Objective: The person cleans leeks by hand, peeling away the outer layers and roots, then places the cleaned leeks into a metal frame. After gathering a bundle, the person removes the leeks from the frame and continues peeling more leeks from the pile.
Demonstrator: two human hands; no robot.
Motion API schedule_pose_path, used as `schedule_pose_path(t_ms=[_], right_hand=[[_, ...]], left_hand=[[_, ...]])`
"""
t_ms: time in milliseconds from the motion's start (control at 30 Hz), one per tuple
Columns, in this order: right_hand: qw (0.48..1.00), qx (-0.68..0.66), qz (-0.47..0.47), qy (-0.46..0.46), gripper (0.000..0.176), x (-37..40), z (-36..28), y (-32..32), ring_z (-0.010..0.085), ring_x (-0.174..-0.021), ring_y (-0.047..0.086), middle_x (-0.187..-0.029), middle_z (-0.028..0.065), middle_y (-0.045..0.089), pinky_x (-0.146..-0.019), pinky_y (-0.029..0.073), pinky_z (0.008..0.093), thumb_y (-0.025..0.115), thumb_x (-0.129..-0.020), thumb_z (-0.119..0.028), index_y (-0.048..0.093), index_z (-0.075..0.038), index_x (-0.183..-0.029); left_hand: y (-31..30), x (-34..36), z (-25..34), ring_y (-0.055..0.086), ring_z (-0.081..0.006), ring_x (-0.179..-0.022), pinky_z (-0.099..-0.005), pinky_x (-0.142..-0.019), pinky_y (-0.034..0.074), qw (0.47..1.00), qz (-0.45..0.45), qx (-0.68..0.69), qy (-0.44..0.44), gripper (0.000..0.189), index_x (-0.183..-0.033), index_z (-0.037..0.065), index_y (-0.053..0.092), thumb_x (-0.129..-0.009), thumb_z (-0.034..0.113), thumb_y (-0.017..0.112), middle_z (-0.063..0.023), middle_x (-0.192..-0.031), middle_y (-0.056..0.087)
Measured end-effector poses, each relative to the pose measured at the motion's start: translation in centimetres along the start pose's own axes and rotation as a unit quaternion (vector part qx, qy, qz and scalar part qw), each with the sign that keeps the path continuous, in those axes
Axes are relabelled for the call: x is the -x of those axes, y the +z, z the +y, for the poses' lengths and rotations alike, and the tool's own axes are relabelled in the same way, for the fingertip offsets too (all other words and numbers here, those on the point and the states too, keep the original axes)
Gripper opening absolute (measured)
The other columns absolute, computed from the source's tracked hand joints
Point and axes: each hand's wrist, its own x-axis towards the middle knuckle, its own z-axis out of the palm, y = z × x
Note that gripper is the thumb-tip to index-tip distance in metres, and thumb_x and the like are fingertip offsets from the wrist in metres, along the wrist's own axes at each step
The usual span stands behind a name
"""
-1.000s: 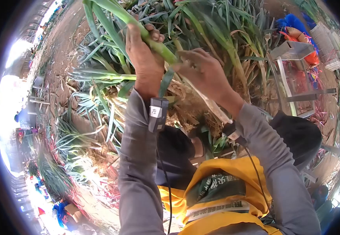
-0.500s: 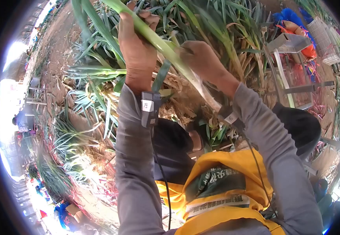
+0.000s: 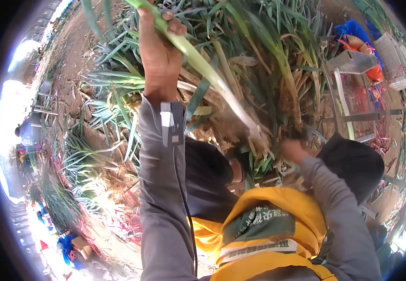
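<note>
A long leek (image 3: 212, 75) slants from the top left down to the centre, its green leaves up and its white root end low. My left hand (image 3: 161, 47) is wrapped round its green upper part. Apart from the leek, my right hand (image 3: 292, 151) is low and to the right, near the root end; it is blurred, and its fingers cannot be made out. Behind the held stalk lies a heap of leeks (image 3: 277, 51) with dry outer leaves.
A metal frame (image 3: 352, 114) with a metal box on top stands at the right, beside a white crate (image 3: 390, 61) and orange and blue material. More leeks (image 3: 83, 157) lie on the ground at the left. My knees are below the heap.
My right hand has left the stalk and moved down toward my body. My left hand still grips the leek, whose lower end now shows uncovered.
</note>
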Motion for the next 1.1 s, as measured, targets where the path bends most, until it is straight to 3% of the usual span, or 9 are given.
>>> schedule_pose_path(t_ms=[33,100,167,333,567,667,800,1000,1100], right_hand=[[0.997,-0.068,0.037,-0.007,0.026,0.6,-1.4,-3.8,0.0386,-0.084,0.07,-0.095,0.0179,0.071,-0.072,0.055,0.0483,0.064,-0.089,-0.015,0.07,-0.01,-0.114],[0.881,-0.25,0.4,-0.027,0.023,-1.3,-7.4,-15.5,0.0392,-0.097,0.066,-0.109,0.0178,0.068,-0.082,0.052,0.0431,0.059,-0.098,-0.017,0.067,-0.003,-0.114],[0.824,-0.341,0.428,-0.148,0.032,-3.0,-9.9,-21.8,0.0292,-0.094,0.068,-0.107,0.018,0.068,-0.082,0.053,0.0336,0.07,-0.095,-0.017,0.065,0.001,-0.122],[0.82,-0.264,0.487,-0.148,0.021,-5.3,-14.6,-24.8,0.037,-0.091,0.066,-0.098,0.0127,0.067,-0.079,0.053,0.0428,0.073,-0.088,-0.019,0.069,-0.003,-0.101],[0.854,-0.259,0.415,-0.177,0.015,-6.1,-13.8,-25.8,0.0303,-0.078,0.065,-0.09,0.0104,0.064,-0.068,0.051,0.0383,0.072,-0.088,-0.015,0.064,-0.005,-0.097],[0.88,-0.098,0.367,-0.286,0.012,-4.5,-14.0,-24.6,0.0278,-0.074,0.065,-0.083,0.0092,0.058,-0.065,0.05,0.0378,0.069,-0.088,-0.009,0.059,-0.006,-0.091],[0.882,-0.242,0.276,-0.296,0.012,-1.8,-11.9,-21.8,0.0266,-0.072,0.063,-0.078,0.009,0.053,-0.062,0.05,0.038,0.065,-0.087,-0.006,0.053,-0.006,-0.088],[0.989,-0.067,-0.063,-0.118,0.016,1.5,-6.7,-11.1,0.0378,-0.084,0.069,-0.088,0.0203,0.067,-0.073,0.056,0.0463,0.064,-0.085,-0.009,0.065,-0.001,-0.099],[0.974,-0.019,-0.193,-0.117,0.028,3.6,-4.0,-6.5,0.0401,-0.086,0.069,-0.09,0.0247,0.068,-0.076,0.056,0.0483,0.065,-0.086,-0.017,0.068,0.0,-0.108]], left_hand=[[0.3,0.3,-0.4,0.042,-0.012,-0.074,-0.0298,-0.071,0.039,0.999,0.044,-0.014,-0.001,0.062,-0.154,0.01,0.034,-0.105,0.044,0.052,-0.0016,-0.088,0.049],[0.8,0.0,-0.9,0.043,-0.0134,-0.073,-0.0314,-0.071,0.04,0.995,0.084,-0.054,0.02,0.054,-0.153,0.011,0.036,-0.109,0.041,0.045,-0.002,-0.086,0.049],[0.9,-0.2,-1.6,0.045,-0.0152,-0.073,-0.0323,-0.072,0.041,0.991,0.125,-0.053,0.016,0.047,-0.146,0.008,0.041,-0.109,0.037,0.044,-0.0036,-0.086,0.05],[-0.4,-0.6,-1.9,0.052,-0.0192,-0.076,-0.036,-0.074,0.046,0.986,0.168,-0.006,0.018,0.028,-0.126,0.006,0.051,-0.106,0.026,0.049,-0.008,-0.095,0.059],[-1.7,-0.8,-2.2,0.061,-0.0192,-0.095,-0.043,-0.098,0.053,0.989,0.142,-0.014,0.041,0.017,-0.113,0.004,0.058,-0.099,0.011,0.065,-0.0087,-0.099,0.06],[-2.3,-0.9,-2.0,0.061,-0.0187,-0.095,-0.0436,-0.098,0.054,0.992,0.114,-0.009,0.053,0.014,-0.111,0.006,0.059,-0.099,0.01,0.065,-0.0077,-0.098,0.06],[-4.4,-0.9,-0.7,0.057,-0.0214,-0.087,-0.0413,-0.09,0.053,0.995,0.094,-0.011,0.041,0.014,-0.109,0.002,0.054,-0.101,0.011,0.061,-0.0099,-0.094,0.056],[-5.8,-0.5,-0.3,0.054,-0.02,-0.085,-0.0354,-0.078,0.05,0.994,0.111,0.011,0.022,0.019,-0.11,0.004,0.053,-0.101,0.016,0.063,-0.0114,-0.099,0.057],[-5.7,-0.6,-0.1,0.052,-0.0195,-0.083,-0.0337,-0.077,0.05,0.993,0.111,0.022,0.044,0.019,-0.108,0.002,0.051,-0.102,0.017,0.061,-0.0109,-0.098,0.056]])
